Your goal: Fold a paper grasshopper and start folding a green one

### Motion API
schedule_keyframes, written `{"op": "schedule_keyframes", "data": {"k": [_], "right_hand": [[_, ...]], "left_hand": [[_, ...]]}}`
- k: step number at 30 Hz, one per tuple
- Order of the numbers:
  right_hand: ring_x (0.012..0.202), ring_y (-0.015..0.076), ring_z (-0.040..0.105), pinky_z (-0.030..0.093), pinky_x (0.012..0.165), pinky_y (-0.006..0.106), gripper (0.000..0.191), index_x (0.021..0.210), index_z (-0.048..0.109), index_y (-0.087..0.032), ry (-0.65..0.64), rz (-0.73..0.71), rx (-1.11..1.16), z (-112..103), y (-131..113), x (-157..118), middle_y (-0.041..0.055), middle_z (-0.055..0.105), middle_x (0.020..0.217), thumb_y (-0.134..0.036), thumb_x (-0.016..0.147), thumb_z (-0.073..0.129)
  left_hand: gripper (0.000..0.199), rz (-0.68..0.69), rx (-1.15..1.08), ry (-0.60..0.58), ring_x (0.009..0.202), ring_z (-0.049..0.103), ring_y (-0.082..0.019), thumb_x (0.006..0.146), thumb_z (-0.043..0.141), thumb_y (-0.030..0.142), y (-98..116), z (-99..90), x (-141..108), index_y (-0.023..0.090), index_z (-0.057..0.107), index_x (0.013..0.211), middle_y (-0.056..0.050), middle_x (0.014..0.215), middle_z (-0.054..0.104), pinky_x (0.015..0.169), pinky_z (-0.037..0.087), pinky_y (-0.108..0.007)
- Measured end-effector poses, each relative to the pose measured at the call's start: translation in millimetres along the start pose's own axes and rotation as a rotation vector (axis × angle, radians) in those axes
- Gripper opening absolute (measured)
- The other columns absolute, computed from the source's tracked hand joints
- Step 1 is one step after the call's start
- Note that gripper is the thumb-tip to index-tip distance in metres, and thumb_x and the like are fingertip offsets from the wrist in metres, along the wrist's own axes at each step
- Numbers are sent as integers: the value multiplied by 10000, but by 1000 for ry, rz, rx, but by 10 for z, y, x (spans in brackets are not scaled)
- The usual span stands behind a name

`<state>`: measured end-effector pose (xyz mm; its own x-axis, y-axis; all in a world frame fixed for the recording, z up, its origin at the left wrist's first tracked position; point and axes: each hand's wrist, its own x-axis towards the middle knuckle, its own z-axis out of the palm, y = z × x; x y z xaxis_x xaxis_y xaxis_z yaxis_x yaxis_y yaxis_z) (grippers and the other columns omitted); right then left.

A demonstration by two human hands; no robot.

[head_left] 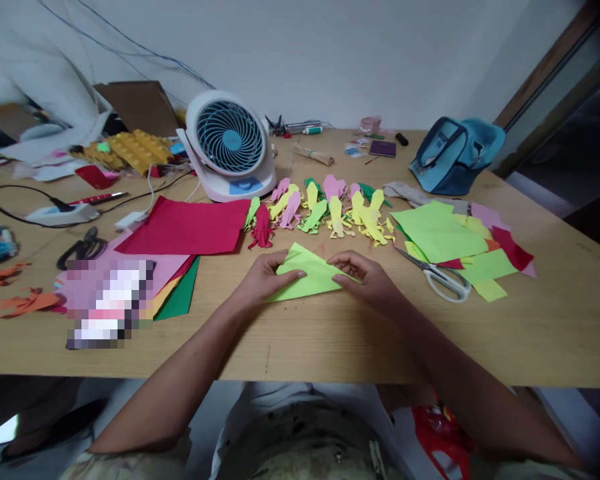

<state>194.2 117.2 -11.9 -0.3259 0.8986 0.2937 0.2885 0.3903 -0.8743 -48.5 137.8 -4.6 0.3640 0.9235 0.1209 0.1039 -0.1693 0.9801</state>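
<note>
Desk [300,347] wood-toned; pale wall [350,67] at twelve o'clock, fan [233,140] at eleven. Left grip [266,277] and right grip [369,279] clamped on green paper [307,277].

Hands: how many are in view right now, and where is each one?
2: the left hand at the left side of the lime-green sheet, and the right hand at its right side. I see no others.

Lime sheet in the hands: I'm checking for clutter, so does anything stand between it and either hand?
Nothing visible does: the left hand and right hand both hold the sheet directly. The scissors lie beyond the right hand, not between.
</note>
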Motion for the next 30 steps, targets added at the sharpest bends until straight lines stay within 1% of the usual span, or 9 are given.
{"op": "schedule_keyframes", "data": {"k": [3,5,9,12,14,18,22,26,30], "right_hand": [[825,174,570,458,752,308,178,950,666,-210,-10,-27,-35,2,2,12,43,621,927,-358,851,670],[791,169,560,447,719,305,163,869,664,-208,7,-32,-22,11,5,23,37,600,873,-367,839,683],[762,173,573,456,664,303,253,781,663,-211,70,20,93,50,14,46,42,599,842,-457,799,719],[779,187,591,478,691,320,304,722,665,-207,117,34,136,63,17,57,53,625,819,-499,779,729],[767,183,590,478,700,322,309,705,666,-202,131,54,138,53,18,62,54,637,805,-495,779,726],[720,159,566,454,654,297,293,705,648,-193,146,100,111,28,10,64,39,620,792,-464,796,710],[737,161,572,465,646,287,272,738,667,-194,149,100,74,47,-5,53,44,621,821,-456,803,701],[657,140,528,419,560,271,266,723,658,-194,113,102,42,86,11,42,43,615,810,-446,787,713],[648,137,512,398,556,269,273,683,623,-196,160,99,32,94,55,49,33,595,765,-436,796,689]], "left_hand": [[279,-22,7,2,637,527,-121,703,793,403,8,12,-1,141,753,790,-32,764,660,539,377,-206],[287,-47,10,1,603,510,-110,703,788,409,11,15,-3,137,751,788,-23,730,647,527,361,-203],[304,-64,49,-2,560,477,-95,702,780,419,11,13,-4,124,740,765,-8,674,613,505,329,-195],[319,-83,60,-3,548,473,-93,692,780,423,17,13,-7,116,731,760,-6,661,606,496,324,-194],[322,-99,65,-6,546,476,-93,691,778,419,24,12,-11,110,730,770,-9,666,612,493,325,-193],[331,-134,65,-22,533,479,-90,698,770,417,26,11,-21,105,734,805,-11,666,618,485,322,-190],[340,-191,58,-17,497,477,-92,682,777,418,14,12,-25,104,741,810,-9,632,616,459,304,-189],[348,-210,53,-24,485,482,-91,683,783,413,-2,20,-24,106,757,844,-14,632,632,450,306,-187],[336,-243,16,-17,467,486,-88,671,798,413,-23,21,-16,112,756,814,-12,615,639,436,311,-184]]}}
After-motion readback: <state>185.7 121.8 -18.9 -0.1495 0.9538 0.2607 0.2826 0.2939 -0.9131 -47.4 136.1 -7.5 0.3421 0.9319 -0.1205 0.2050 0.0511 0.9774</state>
